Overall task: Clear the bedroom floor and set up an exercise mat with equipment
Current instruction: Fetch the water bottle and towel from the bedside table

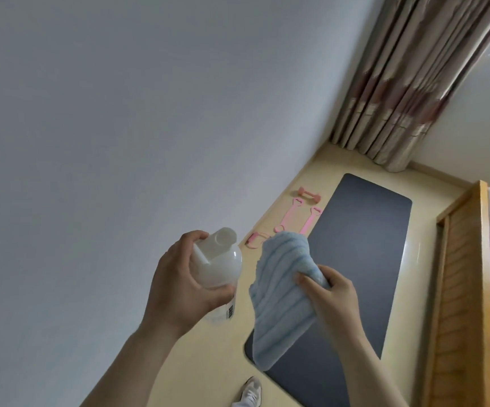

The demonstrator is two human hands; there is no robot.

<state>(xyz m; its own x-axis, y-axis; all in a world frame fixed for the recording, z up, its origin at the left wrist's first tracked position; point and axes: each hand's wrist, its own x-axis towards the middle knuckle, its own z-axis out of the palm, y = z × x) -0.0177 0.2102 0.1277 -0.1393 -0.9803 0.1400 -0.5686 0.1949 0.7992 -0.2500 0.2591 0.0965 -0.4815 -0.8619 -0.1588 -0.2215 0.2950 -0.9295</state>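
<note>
Mat (361, 245): we log it flat on the floor (311, 177), below and beyond our hands, its long axis running away from them. Right hand (334, 295), nearer, clutches a blue towel (279, 304). Left hand (179, 277) grasps a white bottle (223, 259).

Nothing here can be read for certain: the only lettering is a small strip of dark print running down the side of the white bottle (223, 267), too blurred to make out.
</note>
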